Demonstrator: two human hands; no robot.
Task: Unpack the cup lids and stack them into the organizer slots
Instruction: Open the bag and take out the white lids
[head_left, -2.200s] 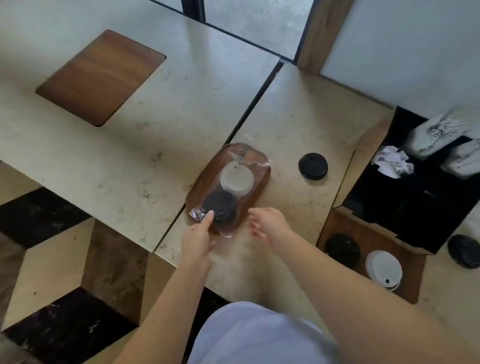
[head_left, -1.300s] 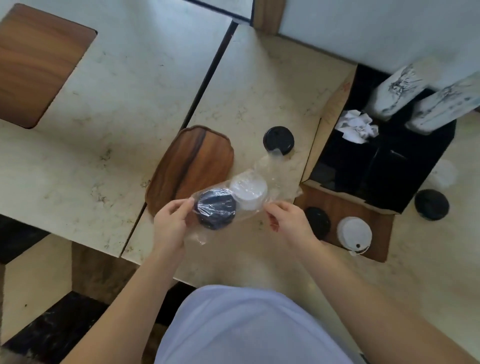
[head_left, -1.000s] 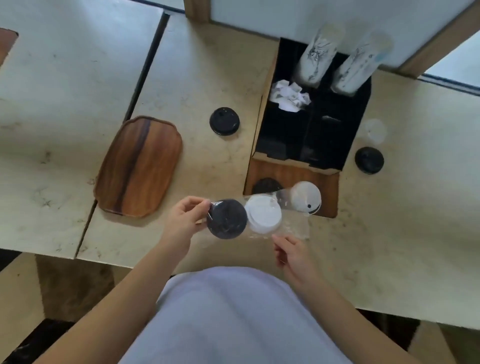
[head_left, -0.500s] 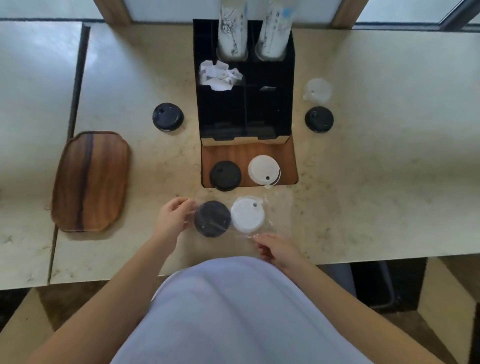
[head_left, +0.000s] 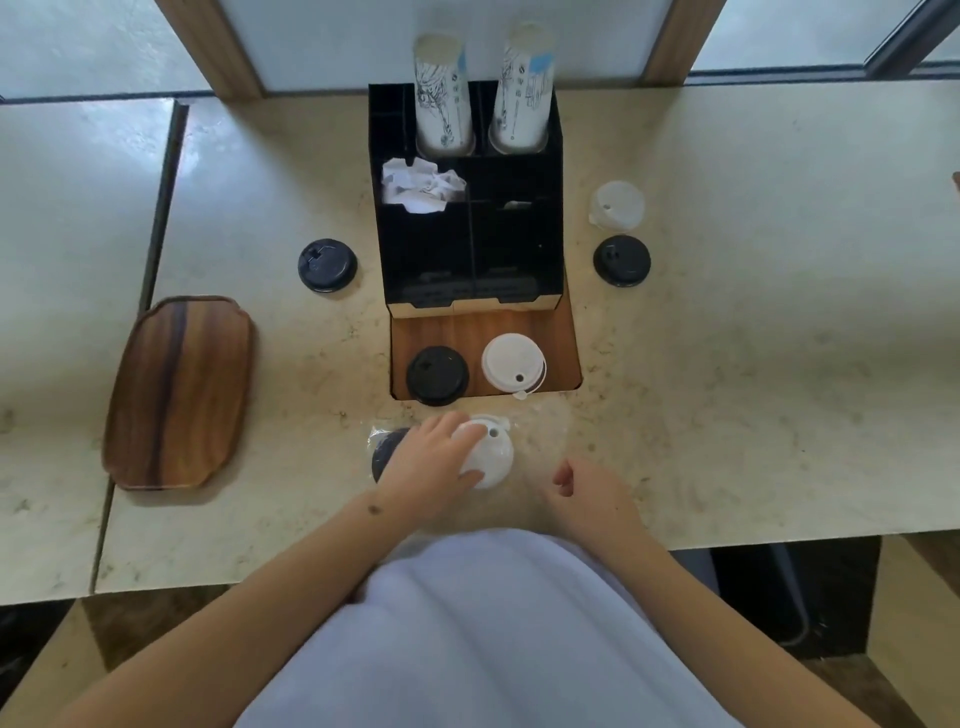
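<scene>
On the pale speckled stone bench (head_left: 727, 364), at 6 o'clock from the black compartmented organizer (head_left: 467, 249), left hand (head_left: 434, 465) fingers spread, pressing the round white plastic lid (head_left: 493, 452) inside crinkled clear wrap (head_left: 540, 441). Right hand (head_left: 589, 496) loosely curled, seemingly pinching the wrap.

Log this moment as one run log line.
stage: unpacking | left hand: pressing on clear plastic bag over white cup lid | right hand: beside bag, empty | black organizer: unfilled

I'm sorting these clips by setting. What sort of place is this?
Probably a café or drinks self-service counter: a black organizer holds two sleeves of paper cups, takeaway cup lids lie around it on a stone-look countertop, and a wooden serving tray sits alongside.
</scene>
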